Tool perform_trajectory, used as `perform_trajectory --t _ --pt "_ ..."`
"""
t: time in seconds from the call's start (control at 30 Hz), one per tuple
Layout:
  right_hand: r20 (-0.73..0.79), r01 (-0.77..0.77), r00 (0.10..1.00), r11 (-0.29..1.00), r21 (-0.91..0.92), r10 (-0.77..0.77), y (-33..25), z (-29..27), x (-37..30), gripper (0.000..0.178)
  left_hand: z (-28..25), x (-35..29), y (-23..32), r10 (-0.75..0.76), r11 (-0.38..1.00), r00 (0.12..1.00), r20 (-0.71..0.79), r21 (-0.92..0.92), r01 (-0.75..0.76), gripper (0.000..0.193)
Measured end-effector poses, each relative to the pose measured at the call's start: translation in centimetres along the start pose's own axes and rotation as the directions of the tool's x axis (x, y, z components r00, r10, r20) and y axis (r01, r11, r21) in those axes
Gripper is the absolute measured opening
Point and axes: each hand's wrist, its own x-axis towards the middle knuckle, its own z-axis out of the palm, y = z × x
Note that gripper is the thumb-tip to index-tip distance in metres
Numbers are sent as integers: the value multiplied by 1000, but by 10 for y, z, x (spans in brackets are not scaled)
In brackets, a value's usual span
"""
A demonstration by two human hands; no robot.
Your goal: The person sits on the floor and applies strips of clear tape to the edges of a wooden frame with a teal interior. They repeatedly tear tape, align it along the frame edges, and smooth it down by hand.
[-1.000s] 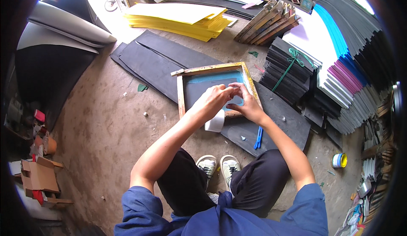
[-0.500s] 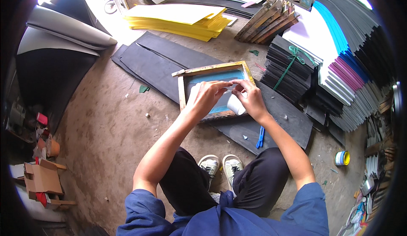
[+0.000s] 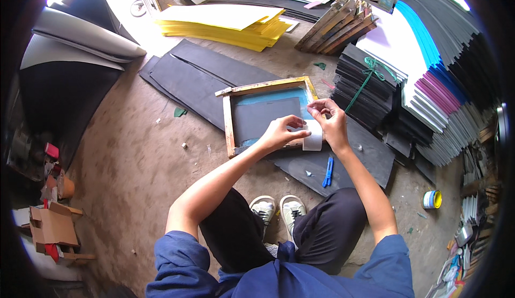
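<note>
A framed screen (image 3: 266,117) with a worn wooden border and a blue-edged dark mesh lies on a black foam sheet (image 3: 354,148) before me. Over its lower right corner hangs what looks like a white tape roll (image 3: 313,137). The thumb and fingers of my left hand (image 3: 282,133) close on the roll's left edge. Just above and to the right, my right hand (image 3: 330,120) has thumb and forefinger pinched together; whatever they hold is too small to make out. A blue cutter-like tool (image 3: 328,172) rests on the foam nearer my right knee.
Yellow sheets (image 3: 225,27) are stacked at the back, beside leaning wooden frames (image 3: 338,24). A black bundle tied with green string (image 3: 360,78) and coloured foam stacks (image 3: 429,83) stand on the right. An open yellow-blue can (image 3: 431,199) and a cardboard box (image 3: 56,225) flank me.
My hands have come apart from fingertips touching. The left has moved down and right onto the roll; the right has shifted slightly right. The roll has moved right and now hangs more upright.
</note>
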Motion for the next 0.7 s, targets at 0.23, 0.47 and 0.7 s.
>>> perform_trajectory --t 0.23,0.47,0.7 --pt "-71 -67 995 990 123 76 13 -6 6 8 42 4 -16 109 969 991 -72 -213 -123 75" --pt "-251 -6 968 998 -58 -9 29 -17 18 11 49 3 -13 98 982 975 -199 -142 -128 74" --pt "-182 -250 920 878 408 347 63 -56 9 15 30 -1 -21 326 865 945 33 391 -313 44"
